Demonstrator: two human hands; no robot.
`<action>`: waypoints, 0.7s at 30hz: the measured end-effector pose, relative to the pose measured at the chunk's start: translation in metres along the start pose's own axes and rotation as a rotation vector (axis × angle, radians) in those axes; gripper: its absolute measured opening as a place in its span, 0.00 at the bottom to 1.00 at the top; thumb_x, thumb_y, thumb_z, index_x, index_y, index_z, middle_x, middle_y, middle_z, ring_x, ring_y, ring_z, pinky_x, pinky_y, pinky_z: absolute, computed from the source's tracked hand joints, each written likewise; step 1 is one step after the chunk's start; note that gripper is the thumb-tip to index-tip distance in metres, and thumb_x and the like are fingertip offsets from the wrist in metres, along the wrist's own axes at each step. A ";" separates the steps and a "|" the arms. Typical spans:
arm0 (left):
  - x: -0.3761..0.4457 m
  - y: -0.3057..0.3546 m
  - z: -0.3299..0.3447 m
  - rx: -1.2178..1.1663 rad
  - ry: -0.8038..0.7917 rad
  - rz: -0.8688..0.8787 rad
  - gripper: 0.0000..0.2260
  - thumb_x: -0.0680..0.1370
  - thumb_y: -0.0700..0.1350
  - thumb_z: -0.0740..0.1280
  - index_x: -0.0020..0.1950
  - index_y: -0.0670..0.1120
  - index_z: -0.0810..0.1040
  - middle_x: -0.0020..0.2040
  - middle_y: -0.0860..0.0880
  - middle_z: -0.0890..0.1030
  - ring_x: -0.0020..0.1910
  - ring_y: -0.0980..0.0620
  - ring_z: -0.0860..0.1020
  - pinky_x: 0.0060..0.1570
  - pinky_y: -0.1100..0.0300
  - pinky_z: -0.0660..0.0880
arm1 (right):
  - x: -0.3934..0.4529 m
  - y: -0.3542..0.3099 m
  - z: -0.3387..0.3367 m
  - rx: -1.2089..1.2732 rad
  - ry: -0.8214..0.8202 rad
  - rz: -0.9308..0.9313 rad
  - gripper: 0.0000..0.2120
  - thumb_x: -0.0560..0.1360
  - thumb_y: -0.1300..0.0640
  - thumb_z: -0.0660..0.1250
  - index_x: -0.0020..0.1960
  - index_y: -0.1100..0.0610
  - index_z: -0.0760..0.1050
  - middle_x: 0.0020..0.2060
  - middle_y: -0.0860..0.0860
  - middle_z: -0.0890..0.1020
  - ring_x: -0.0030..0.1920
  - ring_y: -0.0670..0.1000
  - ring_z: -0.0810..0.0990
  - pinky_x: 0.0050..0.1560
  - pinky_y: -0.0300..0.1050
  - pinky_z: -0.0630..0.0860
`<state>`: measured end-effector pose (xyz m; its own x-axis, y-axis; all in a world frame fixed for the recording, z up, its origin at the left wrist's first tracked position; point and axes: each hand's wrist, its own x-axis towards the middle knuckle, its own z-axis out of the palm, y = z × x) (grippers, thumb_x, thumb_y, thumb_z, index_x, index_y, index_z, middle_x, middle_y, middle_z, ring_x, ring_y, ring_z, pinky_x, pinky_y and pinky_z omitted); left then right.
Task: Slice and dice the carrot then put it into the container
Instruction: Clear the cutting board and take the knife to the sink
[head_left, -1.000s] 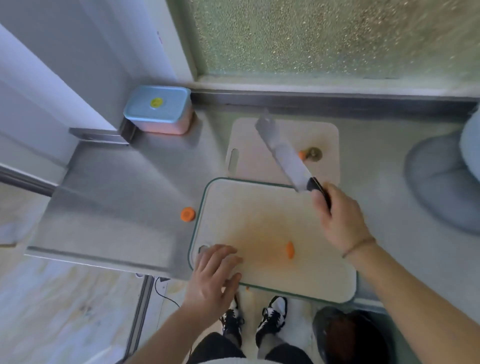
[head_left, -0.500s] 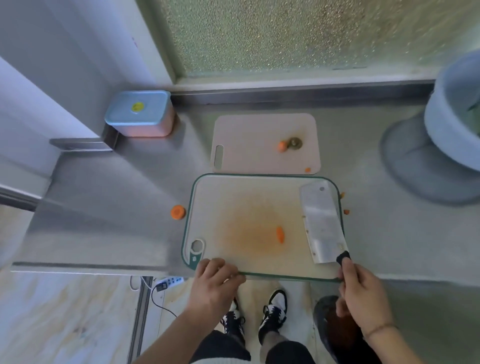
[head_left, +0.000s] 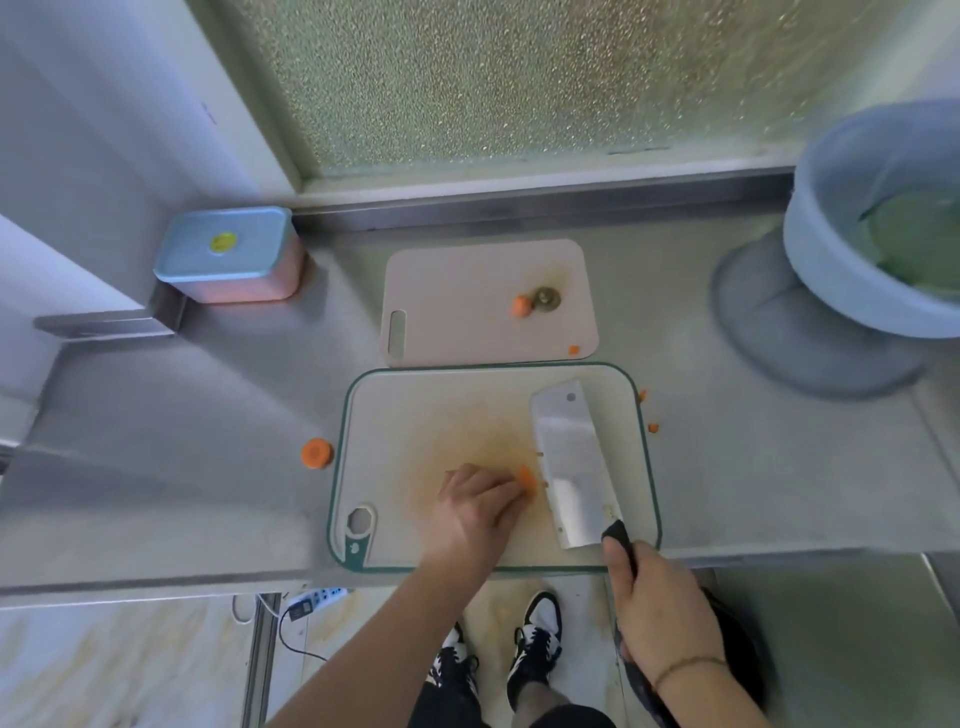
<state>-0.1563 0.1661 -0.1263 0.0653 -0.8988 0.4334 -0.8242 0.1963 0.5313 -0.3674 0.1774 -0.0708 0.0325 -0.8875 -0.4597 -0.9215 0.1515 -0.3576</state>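
Observation:
A white cutting board with a green rim (head_left: 395, 415) lies at the counter's front edge, stained orange in the middle. On it sits one carrot slice (head_left: 527, 478); my left hand (head_left: 478, 512) has its curled fingertips on that slice. My right hand (head_left: 660, 618) grips the black handle of a cleaver (head_left: 571, 462), whose blade lies flat on the right half of the board. Another carrot round (head_left: 317, 453) rests on the steel counter just left of the board. The container (head_left: 228, 254), pink with a blue lid on, stands at the back left corner.
Behind the main board lies a smaller beige board (head_left: 457, 291) with a carrot end (head_left: 520, 306) and stem top (head_left: 545, 298). Tiny carrot bits (head_left: 653, 427) dot the counter to the right. A blue bowl (head_left: 831, 270) stands at the far right. A dark bin (head_left: 743, 654) sits below the counter.
The cleaver came down from over the far board to lie flat on the near board. My left hand moved from the board's front edge to the carrot slice.

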 end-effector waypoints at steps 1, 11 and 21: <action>0.002 0.002 0.004 -0.024 0.001 0.002 0.10 0.76 0.49 0.69 0.42 0.47 0.88 0.43 0.52 0.86 0.42 0.53 0.77 0.44 0.59 0.72 | -0.001 -0.004 0.001 -0.040 -0.019 -0.015 0.29 0.72 0.32 0.36 0.43 0.49 0.69 0.30 0.50 0.80 0.32 0.48 0.81 0.38 0.48 0.80; 0.020 0.030 0.010 -0.380 -0.008 -0.087 0.09 0.78 0.38 0.66 0.45 0.39 0.86 0.50 0.46 0.85 0.52 0.62 0.81 0.54 0.68 0.78 | -0.002 -0.003 0.010 0.216 -0.023 -0.027 0.32 0.71 0.29 0.39 0.39 0.50 0.71 0.27 0.52 0.79 0.29 0.49 0.79 0.38 0.49 0.79; 0.155 0.004 0.056 -0.112 -0.106 -0.095 0.13 0.71 0.33 0.68 0.53 0.38 0.85 0.52 0.40 0.83 0.50 0.37 0.81 0.55 0.55 0.76 | -0.002 0.010 -0.017 0.459 0.168 0.141 0.28 0.73 0.32 0.54 0.49 0.51 0.83 0.34 0.51 0.83 0.36 0.55 0.81 0.38 0.39 0.68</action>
<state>-0.1809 0.0053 -0.0975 0.0751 -0.9504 0.3018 -0.7489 0.1461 0.6464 -0.3836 0.1733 -0.0598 -0.1774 -0.8967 -0.4055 -0.6459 0.4169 -0.6395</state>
